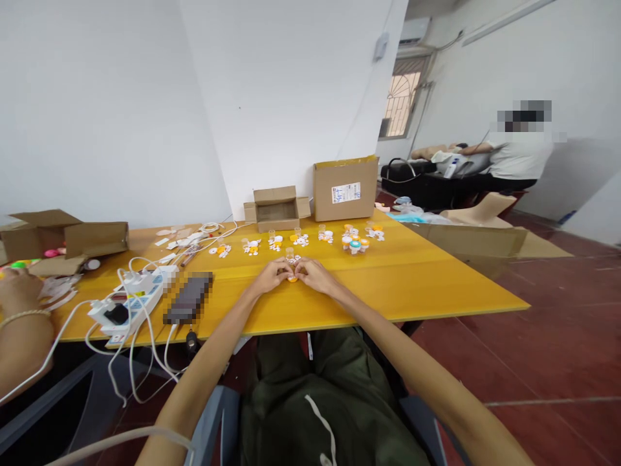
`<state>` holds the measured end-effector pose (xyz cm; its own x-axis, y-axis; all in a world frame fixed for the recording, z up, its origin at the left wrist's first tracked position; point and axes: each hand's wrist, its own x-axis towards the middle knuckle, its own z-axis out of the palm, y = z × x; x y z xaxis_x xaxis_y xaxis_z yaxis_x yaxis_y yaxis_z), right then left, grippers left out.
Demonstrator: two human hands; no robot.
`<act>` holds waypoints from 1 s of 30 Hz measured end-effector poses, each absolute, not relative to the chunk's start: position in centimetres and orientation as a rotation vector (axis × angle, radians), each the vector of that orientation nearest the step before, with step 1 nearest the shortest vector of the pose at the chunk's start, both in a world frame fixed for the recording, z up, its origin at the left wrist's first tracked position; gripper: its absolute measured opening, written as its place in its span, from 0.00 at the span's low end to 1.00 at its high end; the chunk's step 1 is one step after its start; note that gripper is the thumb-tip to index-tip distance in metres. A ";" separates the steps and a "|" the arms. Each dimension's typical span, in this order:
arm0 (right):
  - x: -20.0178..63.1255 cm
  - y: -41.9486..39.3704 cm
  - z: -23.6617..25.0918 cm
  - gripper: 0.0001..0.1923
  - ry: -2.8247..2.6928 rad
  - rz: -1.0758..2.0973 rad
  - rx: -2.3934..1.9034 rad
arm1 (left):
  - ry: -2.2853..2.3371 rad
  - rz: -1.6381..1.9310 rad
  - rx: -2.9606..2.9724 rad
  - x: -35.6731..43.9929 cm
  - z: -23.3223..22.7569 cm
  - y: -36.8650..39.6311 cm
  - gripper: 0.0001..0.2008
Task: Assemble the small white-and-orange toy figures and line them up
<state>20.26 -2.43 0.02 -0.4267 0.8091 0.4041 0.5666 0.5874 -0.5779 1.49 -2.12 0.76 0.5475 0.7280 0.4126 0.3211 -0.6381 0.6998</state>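
Both hands meet over the yellow table [388,285]. My left hand [272,276] and my right hand [314,274] pinch a small orange-and-white plastic piece [292,279] between their fingertips. The fingers cover most of it, so its exact kind does not show. Just beyond the fingers lie small white parts with dark spots [294,261] and a small clear cup [290,252]. Farther back runs a row of similar little heaps, such as white and orange parts [276,243]. To the right stands a cluster of round-topped orange, white and teal pieces [356,245].
An open carton [276,213] and a taller box [345,191] stand at the back. Left are a power strip [145,301] with tangled cables, a blurred dark device [189,298] and another person's hand [19,294]. A person [519,155] sits at far right.
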 end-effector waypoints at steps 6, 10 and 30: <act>20.3 -2.2 0.4 0.06 -2.193 0.493 -1.060 | 0.837 0.968 2.206 1.5 0.8 -2.1 0.07; 20.3 -1.9 0.7 0.07 -2.208 0.504 -1.086 | 0.822 0.982 2.183 1.5 0.7 -2.0 0.07; 20.2 -2.1 0.1 0.05 -2.185 0.499 -1.066 | 0.777 1.013 2.164 1.4 0.5 -1.9 0.08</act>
